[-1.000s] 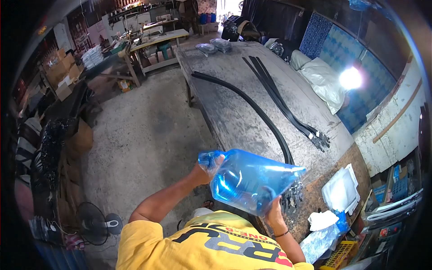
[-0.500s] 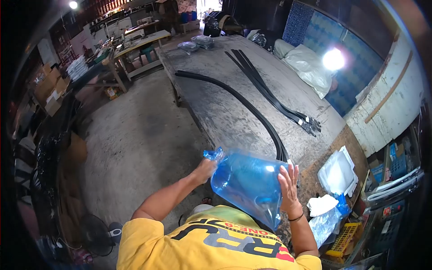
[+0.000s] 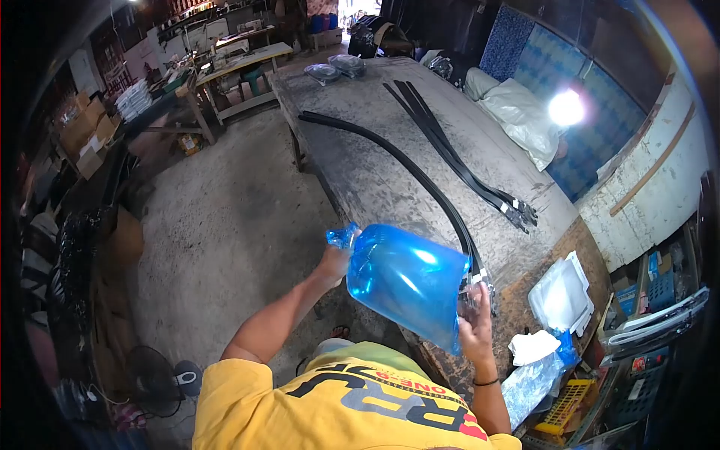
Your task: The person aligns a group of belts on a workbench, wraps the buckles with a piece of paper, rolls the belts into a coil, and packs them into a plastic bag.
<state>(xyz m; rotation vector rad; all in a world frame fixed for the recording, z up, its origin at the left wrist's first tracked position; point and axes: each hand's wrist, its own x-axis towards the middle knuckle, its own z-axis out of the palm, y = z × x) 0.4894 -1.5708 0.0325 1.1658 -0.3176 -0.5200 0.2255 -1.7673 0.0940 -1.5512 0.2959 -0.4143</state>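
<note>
A puffed-out, see-through blue plastic bag [image 3: 405, 274] is stretched between my two hands, over the near edge of the table. My left hand [image 3: 335, 262] is closed round its bunched left end, and a crumpled tuft sticks out above the fist. At the bag's right edge is my right hand [image 3: 475, 326], with fingers curled upward and thumb against the plastic; the exact grip is partly unclear. Just beyond this hand lie the near ends of a long bundle of black strips [image 3: 405, 163], with a white tag. A second black bundle [image 3: 450, 154] lies farther right.
The worn table [image 3: 360, 169] stretches away ahead. Clear plastic packets [image 3: 322, 73] lie at its far end. On the right are white plastic sheets [image 3: 561, 292], crumpled clear plastic [image 3: 531, 382] and a yellow basket [image 3: 568, 405]. A fan [image 3: 154, 379] stands at lower left.
The bag has shifted slightly left and up and looks fuller and tauter. My right hand has gone from spread fingers against its side to curled fingers at its edge, slightly lower.
</note>
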